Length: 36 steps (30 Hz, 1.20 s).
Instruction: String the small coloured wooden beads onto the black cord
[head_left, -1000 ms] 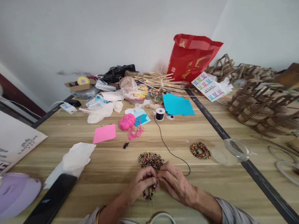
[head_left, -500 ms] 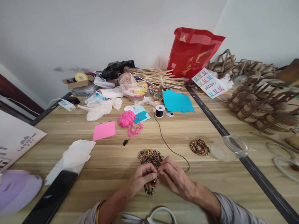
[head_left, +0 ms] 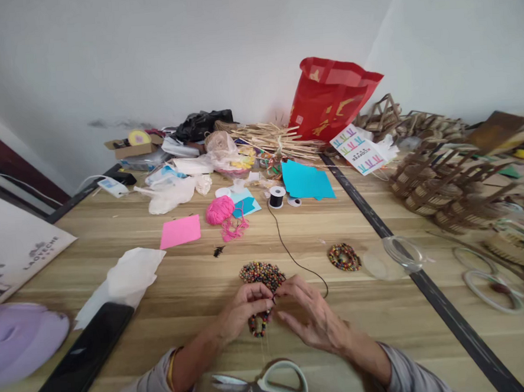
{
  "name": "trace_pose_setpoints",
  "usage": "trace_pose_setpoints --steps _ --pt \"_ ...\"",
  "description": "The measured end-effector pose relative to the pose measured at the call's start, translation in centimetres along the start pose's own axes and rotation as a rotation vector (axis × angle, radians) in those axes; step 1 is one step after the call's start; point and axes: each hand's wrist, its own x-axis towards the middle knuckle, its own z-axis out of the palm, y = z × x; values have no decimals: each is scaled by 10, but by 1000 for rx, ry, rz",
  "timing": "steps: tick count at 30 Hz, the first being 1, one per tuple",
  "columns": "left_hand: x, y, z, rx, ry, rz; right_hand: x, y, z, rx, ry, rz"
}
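My left hand (head_left: 246,308) is closed in a pinch on a small beaded bracelet (head_left: 257,325), whose multicoloured beads hang below the fingertips. A dark bit of cord shows at the pinch. Close on the right, my right hand (head_left: 311,316) has its thumb spread away from its fingers. Its index fingertip is near the cord, and whether it touches I cannot tell. Just beyond both hands lies a heap of multicoloured beads (head_left: 260,273), partly covered by them. Scissors (head_left: 260,388) with pale handles lie nearest me. A coiled beaded string (head_left: 344,257) rests to the right.
A black cord runs toward my right hand from a spool (head_left: 277,197). Pink yarn (head_left: 221,210), pink paper (head_left: 179,231) and blue sheets (head_left: 308,179) lie farther back. A black phone (head_left: 77,364) is at left. Woven baskets (head_left: 434,179) and clear tubing (head_left: 403,253) are at right.
My right thumb and fingers have come apart from their pinch beside the left fingertips. The left hand keeps its hold on the bracelet. The view has shifted slightly.
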Motion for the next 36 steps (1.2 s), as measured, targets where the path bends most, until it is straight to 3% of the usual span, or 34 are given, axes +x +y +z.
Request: trace_pose_setpoints --steps 12,26,30,33,35,36 --pt "-3 9 4 94 -72 18 -3 1 8 66 -29 83" --pt "-2 1 5 12 -69 46 -7 1 12 -26 15 21" --pt "-4 2 4 28 -59 48 -9 -6 4 -122 7 44" --pt "-4 4 2 34 6 51 -16 -18 -5 -255 86 118" --pt "-4 4 1 30 29 50 -22 -28 -7 -320 26 63" --pt "-3 4 0 27 32 48 -25 -34 -7 -339 -63 -3"
